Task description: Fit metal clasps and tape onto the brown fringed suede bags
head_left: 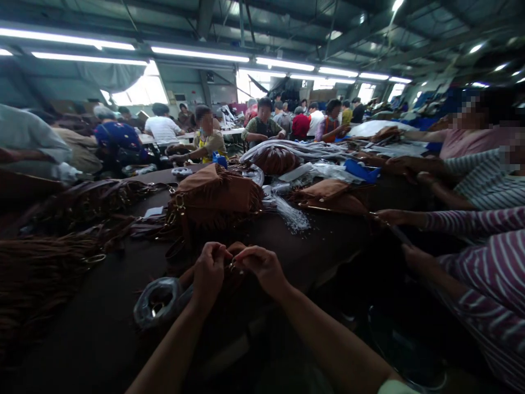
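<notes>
My left hand (210,273) and my right hand (262,268) meet near the table's front, fingertips pinched close together. Between them is a brown leather piece (235,247) with small shiny metal hardware (232,267) by the right fingertips. Its exact kind is hidden by the fingers and the dark. Left of my left wrist stands a plastic-wrapped ring-shaped holder (156,301) with some metal parts inside. Just beyond my hands lies a brown fringed bag (217,191) with gold clips on its strap.
Brown fringed pieces (45,273) heap up at the left. Farther back are another brown bag (332,194), loose white plastic strips (291,213) and a blue tray (363,171). Close on the right, a co-worker's striped sleeve (471,221) reaches over the table (324,246).
</notes>
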`<state>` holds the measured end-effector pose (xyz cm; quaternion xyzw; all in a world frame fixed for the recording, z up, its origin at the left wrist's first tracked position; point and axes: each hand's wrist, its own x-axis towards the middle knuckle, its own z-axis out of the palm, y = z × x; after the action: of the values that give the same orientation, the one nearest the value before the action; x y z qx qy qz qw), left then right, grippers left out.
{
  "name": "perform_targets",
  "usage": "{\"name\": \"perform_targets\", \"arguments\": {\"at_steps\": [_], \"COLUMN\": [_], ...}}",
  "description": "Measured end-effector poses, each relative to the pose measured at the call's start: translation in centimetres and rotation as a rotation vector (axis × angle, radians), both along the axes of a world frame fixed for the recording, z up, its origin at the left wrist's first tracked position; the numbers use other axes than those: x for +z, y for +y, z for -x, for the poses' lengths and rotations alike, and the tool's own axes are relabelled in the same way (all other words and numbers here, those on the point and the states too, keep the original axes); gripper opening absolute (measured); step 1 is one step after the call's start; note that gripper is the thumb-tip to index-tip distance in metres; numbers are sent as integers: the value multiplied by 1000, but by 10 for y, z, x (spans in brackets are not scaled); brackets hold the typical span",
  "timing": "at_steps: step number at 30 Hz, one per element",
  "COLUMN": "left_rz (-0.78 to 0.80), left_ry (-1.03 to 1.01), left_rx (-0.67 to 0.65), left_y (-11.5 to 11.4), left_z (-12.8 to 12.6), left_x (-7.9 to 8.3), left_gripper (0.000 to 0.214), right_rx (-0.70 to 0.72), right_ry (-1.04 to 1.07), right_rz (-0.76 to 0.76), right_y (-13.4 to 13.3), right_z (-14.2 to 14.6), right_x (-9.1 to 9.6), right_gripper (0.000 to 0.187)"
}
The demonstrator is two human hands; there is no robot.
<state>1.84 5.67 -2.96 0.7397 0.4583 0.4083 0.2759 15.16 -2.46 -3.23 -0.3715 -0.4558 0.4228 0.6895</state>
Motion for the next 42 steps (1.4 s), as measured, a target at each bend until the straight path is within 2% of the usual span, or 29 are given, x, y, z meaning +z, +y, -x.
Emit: {"name": "perform_targets", "arguments": {"at_steps": [6, 14, 21, 28, 35, 42], "left_rz": [128, 42, 57, 66, 92, 74], "left_ry": [-13, 40, 53, 35, 35, 66], "left_rx": [-65, -90, -108, -115, -143, -142], "left_y": [5, 2, 0, -2, -1, -2], "left_z": [4, 5, 4, 4, 3, 2], "left_x": [-4, -9, -11, -9, -13, -14], "left_gripper": [32, 33, 32, 31, 31, 31], "right_rx": [-117, -91, -40, -22, -93, -112], "right_ry": [-162, -310, -163, -126, -69, -72], "right_rz": [-84, -139, -117, -92, -76, -36], "right_y": [2, -3, -1, -1, 1, 4], "right_z": [1, -2, -1, -2, -6, -9], "right_x": [-2, 10, 6, 9, 10, 7], "right_gripper": [15, 14, 19, 24, 22, 28]}}
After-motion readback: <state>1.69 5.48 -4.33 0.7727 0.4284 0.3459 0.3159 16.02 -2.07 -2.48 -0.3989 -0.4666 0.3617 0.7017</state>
